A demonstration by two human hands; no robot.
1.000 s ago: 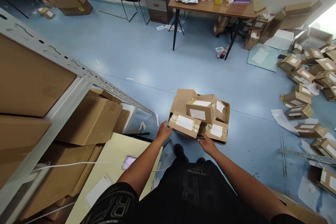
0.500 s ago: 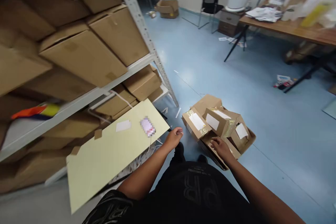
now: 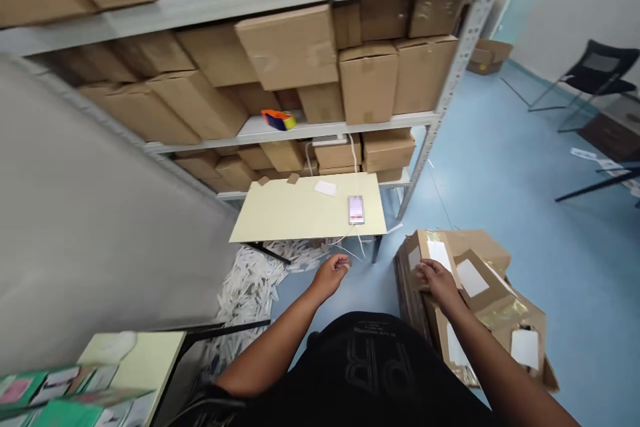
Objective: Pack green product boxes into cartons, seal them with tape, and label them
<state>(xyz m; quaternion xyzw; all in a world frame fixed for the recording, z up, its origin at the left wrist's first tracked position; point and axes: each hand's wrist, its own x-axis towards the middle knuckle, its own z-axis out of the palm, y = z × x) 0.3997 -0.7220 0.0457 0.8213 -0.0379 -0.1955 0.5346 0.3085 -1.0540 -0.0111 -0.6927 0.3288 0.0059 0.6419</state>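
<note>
My left hand hovers in front of the pale yellow table, its fingers loosely curled, a little apart and holding nothing. On that tabletop lie a phone with a lit screen and a white paper slip. My right hand is in front of a labelled cardboard box in the pile at right. Its fingers are bent and loosely apart with nothing visible in them; whether they touch the box I cannot tell.
A metal shelf rack full of cardboard boxes stands behind the table. White paper strips litter the floor. Another table bears green packets at lower left. A black chair stands at far right.
My view has swung left, so the rack and yellow table now face me and the box pile sits further right. Both hands stay raised and seem empty.
</note>
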